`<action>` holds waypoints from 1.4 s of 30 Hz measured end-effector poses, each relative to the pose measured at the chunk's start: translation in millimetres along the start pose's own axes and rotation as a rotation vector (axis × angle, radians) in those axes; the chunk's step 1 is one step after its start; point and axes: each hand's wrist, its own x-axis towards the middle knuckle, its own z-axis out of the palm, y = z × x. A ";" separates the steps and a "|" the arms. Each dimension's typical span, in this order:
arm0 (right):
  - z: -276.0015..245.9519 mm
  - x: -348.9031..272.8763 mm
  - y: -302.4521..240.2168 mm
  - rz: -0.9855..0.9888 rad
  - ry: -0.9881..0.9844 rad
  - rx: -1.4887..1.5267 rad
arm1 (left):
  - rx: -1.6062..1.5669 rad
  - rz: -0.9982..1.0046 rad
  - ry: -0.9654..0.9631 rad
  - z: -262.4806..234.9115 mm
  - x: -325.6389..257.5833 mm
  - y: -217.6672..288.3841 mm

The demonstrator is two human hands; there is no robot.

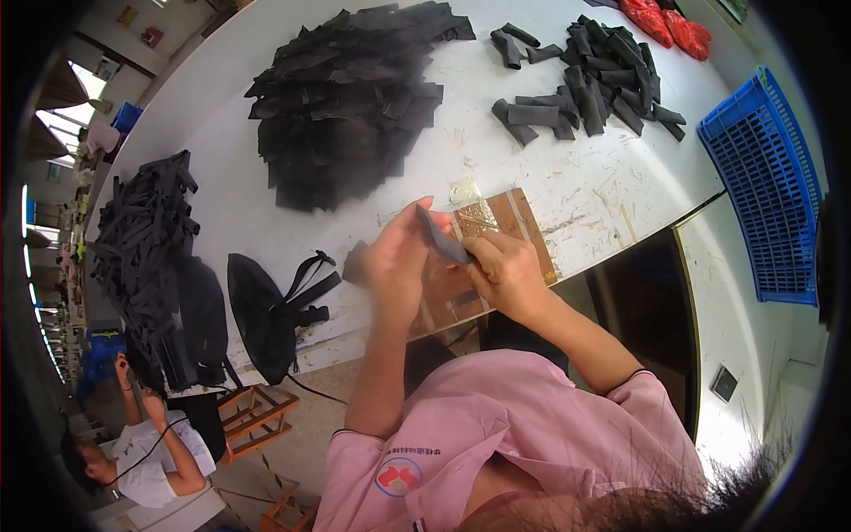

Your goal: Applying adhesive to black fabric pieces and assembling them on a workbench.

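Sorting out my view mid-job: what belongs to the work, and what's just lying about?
Likely in the job:
held dark piece
brown board
flat dark pile
rolled dark pieces

Seemingly lying about:
black strips
strapped black item
blue basket
red bundle

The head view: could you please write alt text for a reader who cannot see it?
A person's left hand and right hand hold a dark, fabric-like piece over a brown board at the edge of a white table. Beyond lie a large dark pile and a smaller heap of dark pieces, with a blue crate at right.
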 end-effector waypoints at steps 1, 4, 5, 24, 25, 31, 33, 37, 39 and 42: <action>0.3 0.9 -6.8 -0.032 0.076 -0.106 | 0.006 0.004 0.001 2.8 0.6 0.7; 7.6 -5.3 -11.0 -0.030 0.134 -0.098 | 0.011 0.024 0.002 9.2 0.0 -0.2; 9.9 -7.6 -10.9 -0.025 0.146 -0.083 | -0.008 0.009 0.022 7.0 -0.5 0.1; 22.0 -22.7 18.2 -0.110 -0.157 -0.392 | 0.808 0.392 0.201 16.0 -25.5 -3.0; 12.6 -23.1 18.0 -0.010 -0.269 -0.229 | 0.789 0.365 0.175 13.9 -25.2 -2.1; -35.6 8.6 0.3 0.228 0.017 0.566 | 0.479 0.275 0.088 5.6 -21.5 -3.8; -37.0 17.5 -3.3 0.113 0.138 0.553 | 0.505 0.271 0.011 4.8 -18.5 -2.9; -35.6 33.2 -14.4 -0.101 0.016 0.276 | 0.605 0.333 -0.059 5.3 -15.7 -4.0; -29.2 38.1 -13.1 -0.028 -0.009 0.435 | 0.556 0.332 0.011 0.3 -18.3 -14.3; -35.1 41.2 -24.9 0.293 -0.008 0.892 | 0.432 0.288 0.134 0.9 -20.4 -2.4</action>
